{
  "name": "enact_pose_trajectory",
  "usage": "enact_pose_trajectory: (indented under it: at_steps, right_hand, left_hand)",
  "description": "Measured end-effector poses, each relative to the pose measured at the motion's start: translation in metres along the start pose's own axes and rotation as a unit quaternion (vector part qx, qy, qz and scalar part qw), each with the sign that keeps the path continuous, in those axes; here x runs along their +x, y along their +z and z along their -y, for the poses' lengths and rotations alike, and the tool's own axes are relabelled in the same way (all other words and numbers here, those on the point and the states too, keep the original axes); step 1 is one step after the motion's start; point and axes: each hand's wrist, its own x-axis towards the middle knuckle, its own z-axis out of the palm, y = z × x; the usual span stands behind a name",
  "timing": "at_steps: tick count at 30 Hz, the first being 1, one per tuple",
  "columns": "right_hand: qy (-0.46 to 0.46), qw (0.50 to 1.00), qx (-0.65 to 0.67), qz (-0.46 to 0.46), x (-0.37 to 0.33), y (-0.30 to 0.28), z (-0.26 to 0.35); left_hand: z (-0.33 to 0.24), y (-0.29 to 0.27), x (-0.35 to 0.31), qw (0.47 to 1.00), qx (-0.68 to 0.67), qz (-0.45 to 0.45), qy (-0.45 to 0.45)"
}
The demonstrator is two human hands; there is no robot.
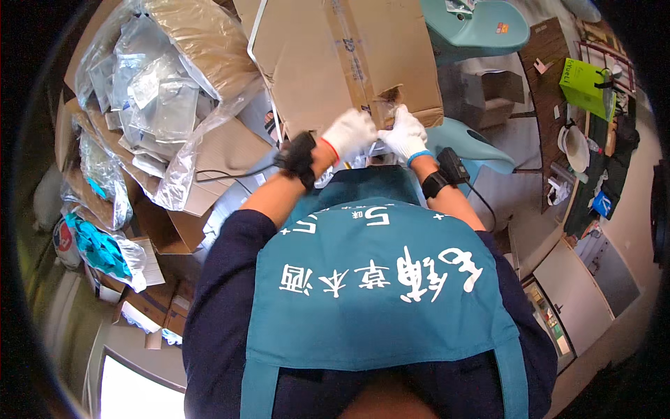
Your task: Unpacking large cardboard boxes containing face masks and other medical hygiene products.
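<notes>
Box (300, 59) lies directly ahead of the wearer, broad taped face in view, its near edge level with both hands. Tape (351, 59) runs along this face from far edge to near edge; its long axis points away from the body, slightly aslant, with the far end further left and the near end further right. Governing relation: the near end of the tape falls in the gap between the two hands, so neither has to cross the other to meet it. Left hand (349, 131), in a white glove with red cuff, is at the left side of that end, fingers curled into a narrow, nearly closed shape; outline blurred, and whether anything is pinched inside cannot be told. Right hand (406, 133), white glove with blue cuff, is at the right side, fingers drawn together and pointing up toward the box, thumb side turned to the left hand; its grip is narrow, contents likewise not readable. Torn patch (391, 96), dark and ragged, sits just beyond the right fingertips and right of the tape, hence nearer the right hand than the left. The hands are close together but appear apart. Contact of either glove with the cardboard is judged likely, not confirmed from this angle. Clear bags (157, 91) lie left of the box; a chair (481, 35) stands to its right.
</notes>
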Motion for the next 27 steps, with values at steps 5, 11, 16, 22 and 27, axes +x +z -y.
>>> enact_pose_trajectory:
  at_steps: [5, 11, 16, 22, 27]
  right_hand:
    - [-0.037, 0.999, 0.003, -0.004, 0.011, -0.001, -0.002]
    - [-0.069, 0.998, -0.002, -0.011, 0.016, 0.002, -0.009]
    - [-0.09, 0.996, 0.002, -0.026, 0.017, 0.006, -0.017]
    - [-0.086, 0.996, 0.014, -0.005, 0.021, 0.008, -0.018]
    - [-0.103, 0.994, 0.024, -0.006, 0.026, 0.013, -0.025]
  left_hand:
    - [-0.039, 0.035, -0.003, 0.998, -0.054, -0.005, -0.01]
    - [-0.041, 0.046, 0.021, 0.992, -0.084, 0.001, -0.093]
    - [-0.039, 0.027, 0.03, 0.98, 0.083, 0.165, -0.078]
    - [-0.036, 0.025, 0.017, 0.971, 0.228, 0.046, 0.061]
    - [-0.03, 0.027, 0.009, 0.986, 0.156, 0.018, 0.054]
